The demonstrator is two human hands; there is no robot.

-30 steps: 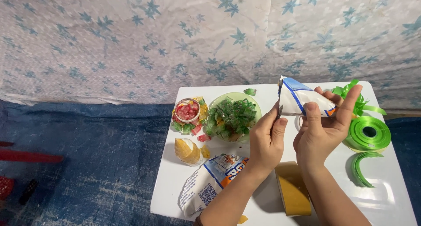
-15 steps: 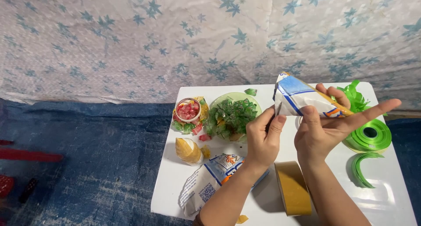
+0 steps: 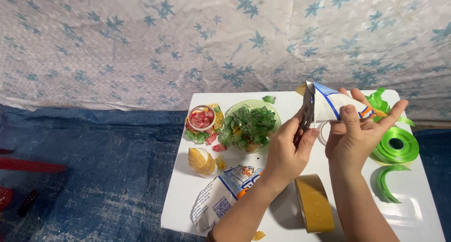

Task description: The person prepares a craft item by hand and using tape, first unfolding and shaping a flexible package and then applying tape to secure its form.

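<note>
Above the green plate (image 3: 274, 111) of leaf-shaped folded pieces, both hands hold a white-and-blue wrapper rolled into a cone (image 3: 334, 106), lifted clear of the white surface (image 3: 181, 195). Right hand (image 3: 359, 136) is closed around the cone's narrow end, thumb on top, index finger stretched out past it; left hand (image 3: 286, 150) pinches the wide open end between thumb and fingers. Step in hand looks like shaping the cone: rolled, seam not yet fixed. Next move probably calls for keeping the roll tight with one hand while the other frees up for tape; the brown tape roll (image 3: 314, 203) stands on edge well below the plate, near the left forearm. Right of the plate: green ribbon spool (image 3: 395, 145) and a loose ribbon strip (image 3: 388, 180). Left of it: small bowl of red pieces (image 3: 202, 118). Below it: a yellow cone (image 3: 201, 161) and a flattened wrapper (image 3: 225, 195).
</note>
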